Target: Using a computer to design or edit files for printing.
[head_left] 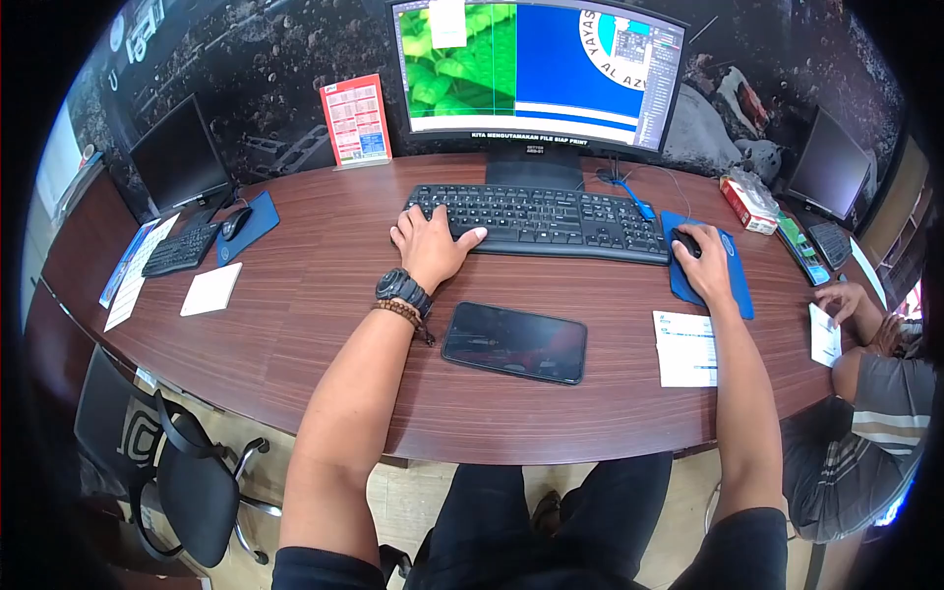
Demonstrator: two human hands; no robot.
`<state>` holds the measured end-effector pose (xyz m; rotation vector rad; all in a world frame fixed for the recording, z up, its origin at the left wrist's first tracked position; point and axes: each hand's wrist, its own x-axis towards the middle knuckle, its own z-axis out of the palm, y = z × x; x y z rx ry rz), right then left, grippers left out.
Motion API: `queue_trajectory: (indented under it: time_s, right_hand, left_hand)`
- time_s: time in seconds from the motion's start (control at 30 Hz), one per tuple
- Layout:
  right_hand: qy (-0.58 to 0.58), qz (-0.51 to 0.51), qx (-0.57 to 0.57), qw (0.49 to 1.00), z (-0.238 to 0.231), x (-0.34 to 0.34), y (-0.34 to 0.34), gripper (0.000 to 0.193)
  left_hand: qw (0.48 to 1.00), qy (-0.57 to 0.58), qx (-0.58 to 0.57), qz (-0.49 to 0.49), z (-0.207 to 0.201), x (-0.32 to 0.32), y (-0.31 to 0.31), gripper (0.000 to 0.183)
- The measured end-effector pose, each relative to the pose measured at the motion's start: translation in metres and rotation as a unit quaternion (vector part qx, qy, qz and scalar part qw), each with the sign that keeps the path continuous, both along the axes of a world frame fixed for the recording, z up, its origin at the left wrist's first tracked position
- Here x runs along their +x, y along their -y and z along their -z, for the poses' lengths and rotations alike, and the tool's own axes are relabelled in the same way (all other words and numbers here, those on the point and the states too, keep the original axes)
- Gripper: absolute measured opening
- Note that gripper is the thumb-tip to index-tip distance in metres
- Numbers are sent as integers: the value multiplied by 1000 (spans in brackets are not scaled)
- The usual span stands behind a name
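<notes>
Keyboard (541, 226): task item no. 1; pos. mid tabletop (324, 265), directly in front of main monitor (531, 147).
L hand (433, 246): on L end of keyboard; fingers spread wide over keys, thumb out twd front edge; nothing gripped. Key press: can't tell.
R hand (706, 264): fingers narrow, curved over black mouse (684, 244), holding it. Button press: can't tell.
Black mouse: task item no. 2; pos. on blue mouse pad (736, 285), just beside R end of keyboard.
Display: main monitor on; green leaf panel (462, 79) at L, blue panel (551, 64) w/ part of round emblem (602, 57) at R, tool strip along R side.
Work done: judged in progress; both panels were up on screen, both hands at input devices.
Work left: est. further on-screen edits, since tool strip was up & hands were in operating pos.; exact no. of steps & file save status couldn't be told.
Phone (514, 341): flat on tabletop, in front of keyboard; apart from both hands.
Paper sheet (683, 349): on tabletop, R of phone, in front of blue mouse pad; partly hidden.
Co-worker (846, 462): at far R, near white slip (824, 336).
</notes>
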<state>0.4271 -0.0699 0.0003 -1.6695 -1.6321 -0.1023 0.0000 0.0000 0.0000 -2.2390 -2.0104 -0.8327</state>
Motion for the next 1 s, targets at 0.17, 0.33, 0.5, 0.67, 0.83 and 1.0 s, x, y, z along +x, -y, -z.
queue_trajectory:
  time_s: [0.17, 0.33, 0.5, 0.67, 0.83, 1.0]
  right_hand:
    - [3, -1, 24, 1000, 4, -7, 3, 36]
    - [5, -4, 18, 1000, 0, -6, 4, 36]
    - [21, 0, 17, 1000, 0, -2, 3, 36]
    - [19, 25, 25, 999, 1, -1, 2, 36]
    - [32, 32, 18, 999, 2, 1, 0, 36]
    - [38, 30, 12, 999, 3, 3, 0, 37]
  left_hand:
    - [1000, -16, -18, -7, -10, -1, 5, 85]
    - [999, -15, -27, -7, -12, 1, 8, 84]
    - [1000, -14, 7, 7, -1, -1, 2, 85]
    - [1000, -14, 14, 9, 1, -3, -1, 84]
    - [1000, -18, 13, 4, 0, -3, -6, 85]
    - [1000, -18, -7, 5, 0, -2, -6, 86]
